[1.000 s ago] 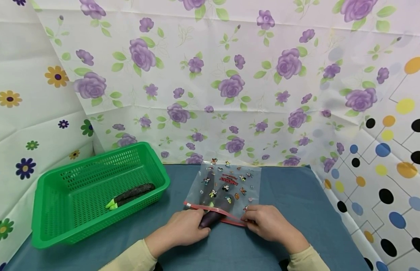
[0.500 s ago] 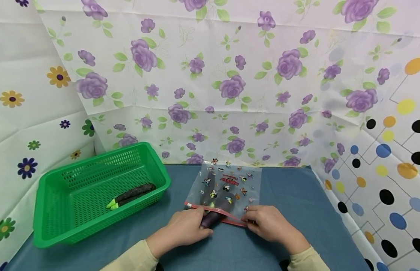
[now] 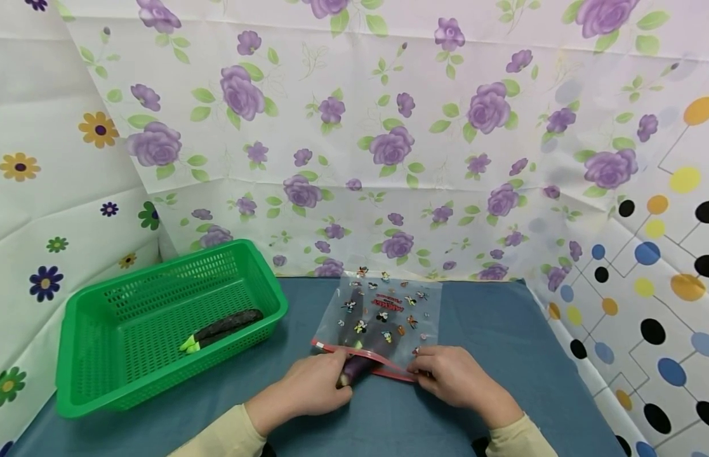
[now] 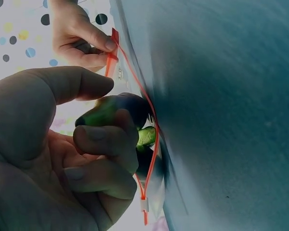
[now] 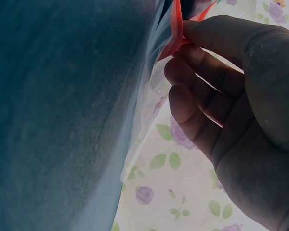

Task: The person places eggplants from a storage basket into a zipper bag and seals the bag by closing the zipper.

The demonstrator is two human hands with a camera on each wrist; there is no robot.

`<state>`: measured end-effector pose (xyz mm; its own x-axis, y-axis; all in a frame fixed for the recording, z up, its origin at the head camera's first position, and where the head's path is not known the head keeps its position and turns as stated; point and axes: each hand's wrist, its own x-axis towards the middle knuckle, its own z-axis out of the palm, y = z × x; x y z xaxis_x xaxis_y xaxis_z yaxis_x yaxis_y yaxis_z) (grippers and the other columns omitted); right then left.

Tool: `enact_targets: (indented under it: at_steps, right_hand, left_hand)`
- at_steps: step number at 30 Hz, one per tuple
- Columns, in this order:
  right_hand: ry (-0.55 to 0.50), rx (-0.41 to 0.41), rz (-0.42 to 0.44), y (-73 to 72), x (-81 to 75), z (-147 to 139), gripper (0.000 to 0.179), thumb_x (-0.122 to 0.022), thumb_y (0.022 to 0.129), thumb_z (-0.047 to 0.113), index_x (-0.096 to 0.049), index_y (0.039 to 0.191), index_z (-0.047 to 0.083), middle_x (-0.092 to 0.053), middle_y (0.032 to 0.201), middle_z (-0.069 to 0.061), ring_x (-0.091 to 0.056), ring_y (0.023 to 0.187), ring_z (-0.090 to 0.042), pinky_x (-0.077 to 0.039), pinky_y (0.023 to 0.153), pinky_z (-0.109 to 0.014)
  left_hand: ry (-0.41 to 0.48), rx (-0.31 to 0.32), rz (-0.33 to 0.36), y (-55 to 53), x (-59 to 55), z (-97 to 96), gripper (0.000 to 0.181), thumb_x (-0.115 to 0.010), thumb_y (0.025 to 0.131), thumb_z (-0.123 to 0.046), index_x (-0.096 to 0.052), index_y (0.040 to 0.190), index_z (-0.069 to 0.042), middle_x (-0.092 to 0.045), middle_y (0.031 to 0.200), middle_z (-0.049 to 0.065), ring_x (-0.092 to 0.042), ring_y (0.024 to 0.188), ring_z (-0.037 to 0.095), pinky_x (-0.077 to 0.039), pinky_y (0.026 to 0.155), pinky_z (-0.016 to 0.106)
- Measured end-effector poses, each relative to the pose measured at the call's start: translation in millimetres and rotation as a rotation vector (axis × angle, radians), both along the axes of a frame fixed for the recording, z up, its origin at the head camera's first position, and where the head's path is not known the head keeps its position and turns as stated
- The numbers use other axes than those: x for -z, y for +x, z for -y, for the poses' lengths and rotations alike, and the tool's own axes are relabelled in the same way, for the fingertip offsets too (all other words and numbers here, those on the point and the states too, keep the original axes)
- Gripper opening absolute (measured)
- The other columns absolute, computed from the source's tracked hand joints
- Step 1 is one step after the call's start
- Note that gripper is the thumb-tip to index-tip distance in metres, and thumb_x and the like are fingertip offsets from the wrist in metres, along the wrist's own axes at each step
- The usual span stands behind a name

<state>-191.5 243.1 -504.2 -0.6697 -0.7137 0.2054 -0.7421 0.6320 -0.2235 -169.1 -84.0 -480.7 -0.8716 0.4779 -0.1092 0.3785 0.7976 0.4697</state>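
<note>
A clear zip bag (image 3: 419,317) with cartoon prints and a red zip lies flat on the table, its mouth toward me. Dark eggplants show through its plastic. One eggplant (image 3: 360,366) sticks partway out of the mouth. My left hand (image 3: 311,384) holds this eggplant's protruding end, thumb on one side and curled fingers on the other; the left wrist view shows its green tip (image 4: 97,115). A second green stem (image 4: 147,136) sits just inside the mouth. With thumb and index finger, my right hand (image 3: 452,376) pinches the red zip edge (image 5: 176,36) at the bag's right corner.
A green perforated basket (image 3: 97,397) stands on the left of the blue-covered table (image 3: 491,317). Two dark, long vegetables (image 3: 225,325) with light green ends lie inside it. Patterned sheets (image 3: 354,152) hang at the back and both sides.
The eggplant's outer end shows paler now, as my left thumb and fingers have shifted slightly on it. My right hand stays at the zip edge; bag and basket keep their places.
</note>
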Motion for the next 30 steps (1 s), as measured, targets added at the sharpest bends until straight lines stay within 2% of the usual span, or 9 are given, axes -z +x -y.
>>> enact_targets:
  at_steps: [7,12,16,30]
  right_hand:
    - [0.002,0.000,-0.012,0.5,-0.1,0.0,0.017,-0.087,0.097,0.013,-0.086,0.109,0.024,-0.071,0.100,0.014,-0.065,0.082,-0.001,-0.058,0.068,-0.032]
    - [-0.007,-0.009,-0.021,0.5,-0.1,-0.1,0.017,-0.088,0.097,0.012,-0.086,0.109,0.024,-0.071,0.101,0.013,-0.064,0.082,-0.001,-0.057,0.068,-0.032]
    - [-0.007,-0.008,-0.020,0.3,0.0,0.0,0.017,-0.087,0.097,0.012,-0.086,0.109,0.024,-0.071,0.101,0.013,-0.064,0.081,-0.001,-0.057,0.068,-0.031]
    - [-0.006,-0.002,-0.005,0.3,0.6,0.0,0.017,-0.087,0.097,0.012,-0.086,0.109,0.024,-0.072,0.101,0.013,-0.066,0.083,-0.001,-0.058,0.069,-0.031]
  left_hand:
    - [0.018,0.020,0.026,0.8,-2.8,-1.9,0.028,-0.079,0.092,-0.026,-0.067,0.115,-0.015,-0.058,0.084,-0.007,-0.055,0.070,0.012,-0.043,0.058,0.037]
    - [0.016,0.017,-0.005,1.1,-0.2,-1.8,0.015,-0.076,0.091,-0.026,-0.062,0.092,-0.021,-0.054,0.075,-0.007,-0.051,0.064,0.012,-0.038,0.054,0.035]
    - [0.010,0.005,-0.033,1.9,2.1,-2.0,0.024,-0.076,0.092,-0.028,-0.056,0.079,-0.023,-0.050,0.068,-0.007,-0.048,0.059,0.012,-0.034,0.050,0.035]
    - [-0.030,-0.024,-0.048,3.6,3.3,-5.2,0.048,-0.076,0.095,-0.037,-0.047,0.058,-0.025,-0.035,0.051,-0.012,-0.039,0.047,0.012,-0.026,0.046,0.036]
